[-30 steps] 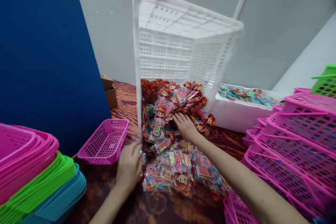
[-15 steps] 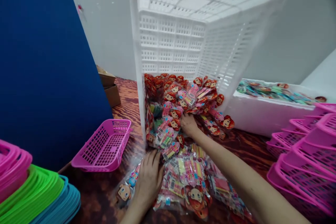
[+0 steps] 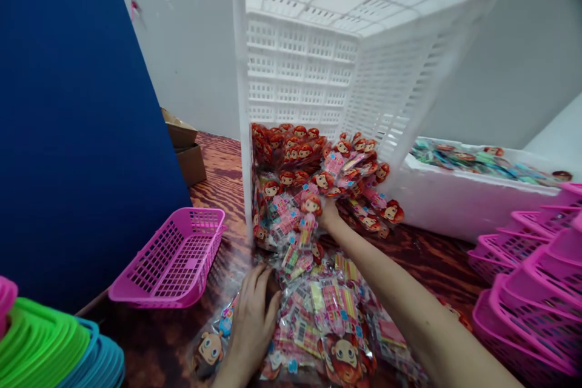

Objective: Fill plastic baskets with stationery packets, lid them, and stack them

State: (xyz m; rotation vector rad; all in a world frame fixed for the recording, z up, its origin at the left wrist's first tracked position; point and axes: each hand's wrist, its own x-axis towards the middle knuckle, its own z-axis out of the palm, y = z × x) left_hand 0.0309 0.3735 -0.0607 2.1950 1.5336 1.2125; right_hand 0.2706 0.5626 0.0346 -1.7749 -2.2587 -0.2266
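A white plastic crate [image 3: 304,82] lies on its side with its mouth toward me. Clear packets [image 3: 286,221] printed with a red-haired cartoon head and pastel sticks spill out of it. My right hand [image 3: 329,216] reaches into this heap, its fingers hidden behind a packet with a cartoon head [image 3: 311,206]; whether it grips that packet does not show. Nearer me, my left hand [image 3: 254,309] lies with fingers stretched at the left edge of the spilled packets. Beside it are a larger bundle of packets [image 3: 334,315] and a packet with a brown-haired head [image 3: 210,348].
A pink basket [image 3: 191,264] sits on the patterned surface to the left. Nested green [image 3: 40,339] and blue baskets [image 3: 102,354] fill the lower left corner, and stacked pink baskets [image 3: 522,309] the right. Behind them stands a white foam box [image 3: 436,200] of packets. A cardboard box [image 3: 190,163] is farther back.
Packets left of my right hand have shifted, and one cartoon-head packet now stands in front of its fingers. My left hand has barely moved. The view has shifted slightly.
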